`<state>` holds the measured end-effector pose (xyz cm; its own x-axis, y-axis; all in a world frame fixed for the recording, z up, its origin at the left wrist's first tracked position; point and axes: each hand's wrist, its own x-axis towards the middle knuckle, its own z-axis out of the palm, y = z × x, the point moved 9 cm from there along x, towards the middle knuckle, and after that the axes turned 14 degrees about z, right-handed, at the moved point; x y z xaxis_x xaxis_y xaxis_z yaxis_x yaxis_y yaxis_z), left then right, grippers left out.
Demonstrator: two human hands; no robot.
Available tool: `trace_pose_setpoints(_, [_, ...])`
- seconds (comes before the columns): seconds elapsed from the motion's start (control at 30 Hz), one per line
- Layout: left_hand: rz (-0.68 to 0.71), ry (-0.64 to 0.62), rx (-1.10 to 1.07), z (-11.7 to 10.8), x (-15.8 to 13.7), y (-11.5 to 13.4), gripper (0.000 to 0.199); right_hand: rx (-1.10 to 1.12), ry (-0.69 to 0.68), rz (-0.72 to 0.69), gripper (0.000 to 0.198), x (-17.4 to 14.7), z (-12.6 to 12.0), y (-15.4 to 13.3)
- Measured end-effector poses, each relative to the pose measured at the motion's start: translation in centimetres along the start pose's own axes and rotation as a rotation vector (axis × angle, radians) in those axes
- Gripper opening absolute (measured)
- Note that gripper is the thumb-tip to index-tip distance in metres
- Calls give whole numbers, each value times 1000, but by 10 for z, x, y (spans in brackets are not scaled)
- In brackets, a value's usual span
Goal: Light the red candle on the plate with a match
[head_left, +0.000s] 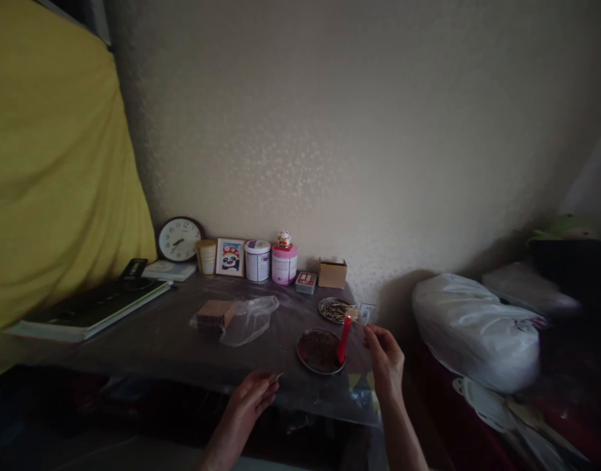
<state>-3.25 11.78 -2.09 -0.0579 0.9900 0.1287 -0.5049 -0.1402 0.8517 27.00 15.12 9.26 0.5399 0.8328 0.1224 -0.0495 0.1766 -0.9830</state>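
A lit red candle (pixel 344 340) stands, slightly tilted, at the right side of a round metal plate (pixel 310 368) with dark residue. My right hand (pixel 386 360) pinches a thin matchstick (pixel 360 323), its tip close by the candle flame. Lower down, at the table's front edge, my left hand (pixel 254 396) is closed on a thin stick (pixel 277 377) that pokes out past the fingertips; most of it is hidden. Behind the candle, a second metal plate (pixel 324 314) bears many used and pale matchsticks.
A brown block of small boxes (pixel 215 314) lies beside a clear plastic bag (pixel 251 319) on the covered table (pixel 192 360). Along the wall are a clock (pixel 180 239), a framed panda picture (pixel 230 257), tins (pixel 257 261) and a cardboard box (pixel 332 273). White bags (pixel 471 320) sit right.
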Motion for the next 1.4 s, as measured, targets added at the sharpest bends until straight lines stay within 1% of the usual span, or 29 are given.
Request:
trace_pose_setpoints(0.23, [7, -9, -3, -1, 1, 0, 29, -2, 8, -8, 37, 0, 0, -1])
trace_pose_setpoints(0.37, [-1, 16, -8, -4, 2, -2, 28, -2, 10, -12, 38, -2, 0, -4])
trace_pose_setpoints(0.63, [-3, 10, -32, -4, 1, -3, 25, 16, 19, 0, 36, -3, 1, -6])
trace_pose_setpoints(0.8, [0, 4, -14, -3, 2, -3, 27, 28, 33, 15, 33, -4, 0, -6])
trace_pose_setpoints(1.1, [-13, 3, -17, 0, -1, 1, 25, 63, 18, 33, 28, -7, -1, -9])
trace_pose_setpoints(1.27, [-12, -4, -30, -1, 0, -1, 24, 96, 7, 47, 27, -4, -3, -2])
trace_pose_setpoints(1.4, [-16, 13, -44, -3, 1, -3, 23, 167, -30, 82, 28, -1, -3, 1])
